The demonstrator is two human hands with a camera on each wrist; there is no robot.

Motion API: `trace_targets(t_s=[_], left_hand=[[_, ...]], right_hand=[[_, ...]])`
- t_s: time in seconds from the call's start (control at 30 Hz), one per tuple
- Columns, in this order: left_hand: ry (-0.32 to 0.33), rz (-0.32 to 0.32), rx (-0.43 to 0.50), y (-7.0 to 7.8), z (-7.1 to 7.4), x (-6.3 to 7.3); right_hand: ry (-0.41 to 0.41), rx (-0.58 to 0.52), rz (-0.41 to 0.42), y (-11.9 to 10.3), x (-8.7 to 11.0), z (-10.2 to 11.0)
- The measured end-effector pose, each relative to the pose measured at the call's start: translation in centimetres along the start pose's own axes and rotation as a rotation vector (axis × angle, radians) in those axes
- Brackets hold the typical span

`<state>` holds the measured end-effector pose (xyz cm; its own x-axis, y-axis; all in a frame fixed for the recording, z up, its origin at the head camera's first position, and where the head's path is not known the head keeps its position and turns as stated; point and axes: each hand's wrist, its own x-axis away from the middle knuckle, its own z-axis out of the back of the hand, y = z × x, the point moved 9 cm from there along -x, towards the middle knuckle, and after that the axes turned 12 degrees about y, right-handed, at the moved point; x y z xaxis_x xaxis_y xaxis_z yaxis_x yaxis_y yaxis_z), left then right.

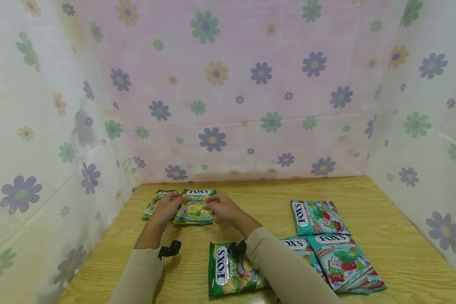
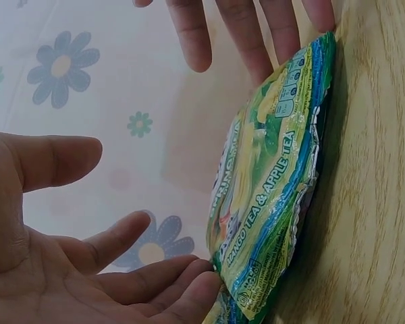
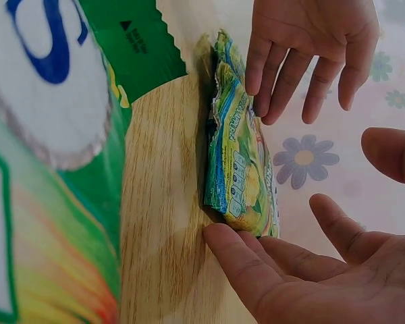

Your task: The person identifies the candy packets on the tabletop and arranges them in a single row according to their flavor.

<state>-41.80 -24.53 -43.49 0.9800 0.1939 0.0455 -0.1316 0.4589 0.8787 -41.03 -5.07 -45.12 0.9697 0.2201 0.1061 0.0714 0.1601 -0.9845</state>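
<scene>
A yellow-green bag of Fox's Spring Tea candy [image 1: 195,207] lies at the far left of the table, between both hands. My left hand [image 1: 167,210] is at its left side, fingers loosely extended, with fingertips right at the bag's edge in the left wrist view. On the opposite side, my right hand [image 1: 228,212] has its fingers spread and thumb apart. Its fingertips [image 3: 223,236] meet the bag's lower corner in the right wrist view. A second Spring Tea bag [image 1: 150,207] lies to the left, partly hidden behind my left hand.
Another Spring Tea bag [image 1: 233,274] lies near the front, partly beneath my right forearm in view. Teal Mint Blossom bags [image 1: 347,264] sit together at the right, one of them [image 1: 321,217] turned sideways behind. Flowered cloth [image 1: 235,109] walls the wooden table [image 1: 251,194] on three sides.
</scene>
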Motion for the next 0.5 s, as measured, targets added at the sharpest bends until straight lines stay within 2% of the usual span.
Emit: trace_targets(t_s=[0.2, 0.5], left_hand=[[0.000, -0.004, -0.001, 0.4, -0.1, 0.1], [-0.015, -0.056, -0.023, 1.3, -0.5, 0.8]], right_hand=[[-0.019, -0.004, 0.008, -0.2, 0.2, 0.1], [-0.048, 0.108, 0.023, -0.3, 0.8, 0.8]])
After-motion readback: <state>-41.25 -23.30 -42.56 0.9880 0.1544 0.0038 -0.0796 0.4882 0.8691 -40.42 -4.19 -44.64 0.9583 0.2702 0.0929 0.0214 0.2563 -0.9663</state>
